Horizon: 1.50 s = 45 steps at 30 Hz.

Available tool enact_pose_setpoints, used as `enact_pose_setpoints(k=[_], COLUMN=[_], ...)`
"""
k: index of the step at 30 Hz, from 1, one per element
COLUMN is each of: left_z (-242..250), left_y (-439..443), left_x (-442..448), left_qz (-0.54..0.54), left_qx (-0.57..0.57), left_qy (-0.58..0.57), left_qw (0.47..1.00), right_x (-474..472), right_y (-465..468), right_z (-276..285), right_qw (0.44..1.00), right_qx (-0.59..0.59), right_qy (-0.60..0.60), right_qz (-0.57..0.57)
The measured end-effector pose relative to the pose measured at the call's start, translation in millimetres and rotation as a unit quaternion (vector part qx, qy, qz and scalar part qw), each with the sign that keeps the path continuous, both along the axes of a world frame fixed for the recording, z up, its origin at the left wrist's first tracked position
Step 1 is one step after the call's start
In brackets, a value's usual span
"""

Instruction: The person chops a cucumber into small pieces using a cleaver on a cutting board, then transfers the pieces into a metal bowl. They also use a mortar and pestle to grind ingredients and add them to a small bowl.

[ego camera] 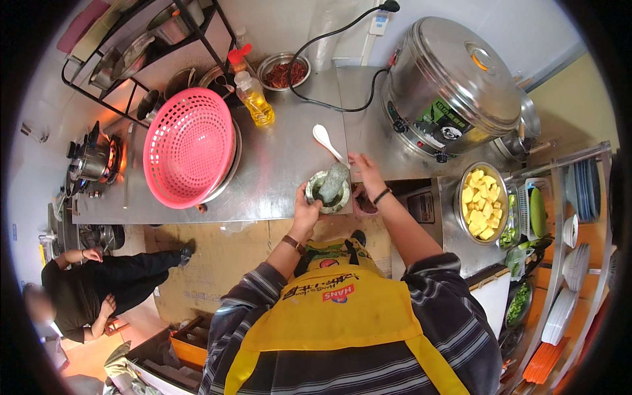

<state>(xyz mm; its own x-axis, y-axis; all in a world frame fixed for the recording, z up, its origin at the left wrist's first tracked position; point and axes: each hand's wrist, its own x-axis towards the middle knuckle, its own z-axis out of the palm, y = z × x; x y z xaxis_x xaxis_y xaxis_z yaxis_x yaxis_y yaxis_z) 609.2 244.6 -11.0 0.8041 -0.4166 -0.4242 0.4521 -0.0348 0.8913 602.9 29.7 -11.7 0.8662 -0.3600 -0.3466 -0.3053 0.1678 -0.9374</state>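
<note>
A stone mortar (315, 189) stands at the front edge of the steel counter (276, 158), with a grey stone pestle (333, 182) leaning in it. My left hand (307, 207) grips the mortar's left rim, its thumb at the rim. Just right of the pestle, my right hand (364, 169) is raised with its fingers apart, near the handle of a white spoon (323, 137) that lies behind the mortar. What is inside the mortar is mostly hidden by the pestle. A pink container (364, 203) sits below my right wrist, partly covered by the arm.
A pink colander (190, 148), an oil bottle (256, 103) and a bowl of dried red chillies (284, 71) stand left and behind. A large steel cooker (444, 89) and a bowl of yellow chunks (481, 205) are at right. Another person (103, 291) stands at left, near a lit stove (111, 158).
</note>
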Motion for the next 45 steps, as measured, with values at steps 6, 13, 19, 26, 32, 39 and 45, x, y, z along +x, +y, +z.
enact_pose_setpoints(k=[6,13,19,26,32,39,45], left_z=[27,26,22,28,32,25,23], left_y=[13,71,100,109,132,156,163], left_x=[-7,-25,-40,-44,-54,-47,-51], left_qz=[0.018,0.112,0.171,0.156,0.143,0.127,0.100], left_qx=[-0.122,-0.117,-0.134,-0.141,-0.136,-0.130,-0.138], left_qy=[0.116,0.121,0.109,0.112,0.108,0.094,0.141], left_qw=[0.986,0.979,0.970,0.971,0.974,0.979,0.975], right_x=[-8,-56,-50,-42,-42,-45,-61], right_y=[28,27,47,63,74,66,77], right_z=[80,158,140,97,105,100,84], right_qw=[0.927,0.926,0.863,0.841,0.824,0.852,0.838], right_qx=[-0.293,-0.349,-0.442,-0.499,-0.525,-0.499,-0.523], right_qy=[-0.115,-0.124,-0.140,-0.099,-0.097,-0.079,-0.080], right_qz=[0.206,0.066,0.201,0.186,0.191,0.138,0.130])
